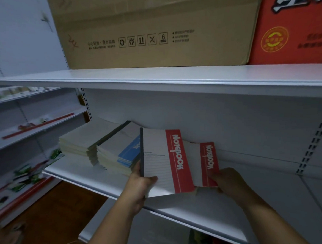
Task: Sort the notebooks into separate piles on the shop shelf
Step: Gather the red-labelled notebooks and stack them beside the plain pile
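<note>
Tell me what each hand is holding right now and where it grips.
Left hand grips the large red-banded notebook at its lower spine corner; right hand pinches the smaller red-banded notebook at its bottom edge.

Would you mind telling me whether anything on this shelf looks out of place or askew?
Nothing is damaged or spilled. The blue notebook lies skewed on its pile, overhanging the near corner. The left hand and right hand each hold a red notebook, large and small.
</note>
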`<state>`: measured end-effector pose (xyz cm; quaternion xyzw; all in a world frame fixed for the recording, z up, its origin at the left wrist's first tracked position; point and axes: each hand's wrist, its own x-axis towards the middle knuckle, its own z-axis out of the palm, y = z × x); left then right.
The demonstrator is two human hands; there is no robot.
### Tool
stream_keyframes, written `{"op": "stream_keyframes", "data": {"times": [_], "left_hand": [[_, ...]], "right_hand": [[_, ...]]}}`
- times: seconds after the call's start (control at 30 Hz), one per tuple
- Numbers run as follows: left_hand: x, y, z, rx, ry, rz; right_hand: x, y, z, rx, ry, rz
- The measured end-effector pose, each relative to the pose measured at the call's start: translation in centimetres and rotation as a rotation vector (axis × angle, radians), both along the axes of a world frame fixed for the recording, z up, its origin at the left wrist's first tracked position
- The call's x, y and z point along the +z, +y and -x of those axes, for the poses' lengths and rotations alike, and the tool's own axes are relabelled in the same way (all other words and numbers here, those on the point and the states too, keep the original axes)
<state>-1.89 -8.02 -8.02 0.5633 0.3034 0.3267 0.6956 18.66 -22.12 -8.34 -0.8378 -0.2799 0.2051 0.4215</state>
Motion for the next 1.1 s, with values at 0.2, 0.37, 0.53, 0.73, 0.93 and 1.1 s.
{"op": "stream_keyframes", "data": {"times": [0.2, 0.37, 0.53, 0.73, 0.93, 1.1], "left_hand": [[-0.2, -0.4, -0.2, 0.022, 0.02, -0.017], [-0.3, -0.6, 0.0, 0.011, 0.044, -0.039], [-0.4, -1.1, -0.4, 0.009, 0.051, -0.02], [-0.6, -2.0, -1.4, 0.024, 0.005, 0.075], [-0.1, -2.1, -0.3, 0.014, 0.053, 0.021], [0.2, -1.6, 1.0, 0.072, 0.076, -0.048]], "right_hand": [[-0.5, -1.7, -1.5, -0.064, 0.068, -0.357], [1.3, -3.7, -3.3, -0.214, 0.208, -0.585], [3.0, -3.3, -0.9, -0.034, 0.231, -0.513], [0.9, -0.1, 4.0, 0.146, 0.053, -0.324], [0.2, 0.8, 5.0, 0.277, -0.073, -0.188], [-0.9, 1.3, 1.9, 0.024, -0.282, 0.089]]}}
